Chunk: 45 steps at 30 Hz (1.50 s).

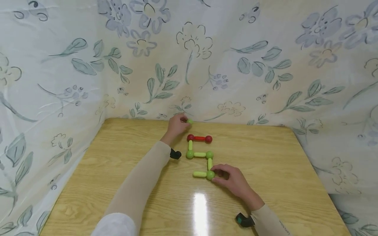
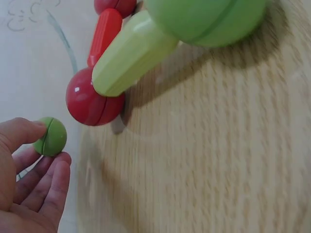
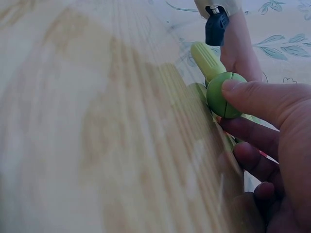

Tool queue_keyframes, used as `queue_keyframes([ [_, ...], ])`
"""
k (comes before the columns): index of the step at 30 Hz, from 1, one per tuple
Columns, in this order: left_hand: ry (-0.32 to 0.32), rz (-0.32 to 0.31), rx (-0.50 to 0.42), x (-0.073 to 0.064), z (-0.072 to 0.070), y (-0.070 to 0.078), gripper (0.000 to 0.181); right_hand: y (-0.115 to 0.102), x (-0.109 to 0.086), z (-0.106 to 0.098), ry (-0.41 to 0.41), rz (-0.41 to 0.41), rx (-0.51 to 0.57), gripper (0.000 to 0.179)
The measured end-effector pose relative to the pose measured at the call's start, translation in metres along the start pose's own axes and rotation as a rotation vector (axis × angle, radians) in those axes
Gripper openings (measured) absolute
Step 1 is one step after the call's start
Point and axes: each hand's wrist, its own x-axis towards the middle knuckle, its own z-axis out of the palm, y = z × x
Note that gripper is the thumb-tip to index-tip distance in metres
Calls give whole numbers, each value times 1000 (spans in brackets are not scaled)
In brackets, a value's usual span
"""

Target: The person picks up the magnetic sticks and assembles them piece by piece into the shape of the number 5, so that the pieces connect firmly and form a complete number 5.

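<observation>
Near the table's far edge my left hand (image 1: 176, 126) pinches a loose green ball (image 2: 53, 138) between thumb and fingers. On the table lies a zigzag chain of balls and rods. Its far end is a red rod (image 1: 199, 138) between two red balls, a dark red ball (image 1: 208, 139) on the right. Yellow-green rods, such as the middle rod (image 1: 200, 154), link the green balls below. My right hand (image 1: 234, 181) grips the nearest green ball (image 3: 222, 99) with thumb and fingertips. From that ball a yellow-green rod (image 1: 199, 174) points left, its other end free.
The wooden table (image 1: 118, 137) stands against a flowered cloth backdrop (image 1: 206, 65) at the back and sides. A black wrist device (image 1: 244, 220) is at the right wrist, and another black device (image 1: 175, 154) at the left. Light glares off the table's front middle.
</observation>
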Motion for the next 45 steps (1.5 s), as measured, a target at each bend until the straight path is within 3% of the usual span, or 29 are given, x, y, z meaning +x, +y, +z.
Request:
queue_keyframes([
  [8,0,12,-61,-14,-10,-11,24,1,3,5,-6,6,3,32],
  [17,-49,31,-136,-39,-12,-10,23,0,1,2,12,0,-12,34],
  [24,-48,66,-160,-68,-14,-6,23,3,0,2,9,-5,-10,33],
  [29,-29,73,-243,-93,-19,-4,24,4,0,3,12,-9,-5,33],
  [36,-81,70,-319,-128,-22,-1,24,6,-1,4,15,-15,6,32],
  [40,-89,74,-330,-141,-25,1,24,5,0,3,4,-19,21,32],
  [45,-145,87,-342,-156,-27,6,25,5,0,0,-3,-7,14,33],
])
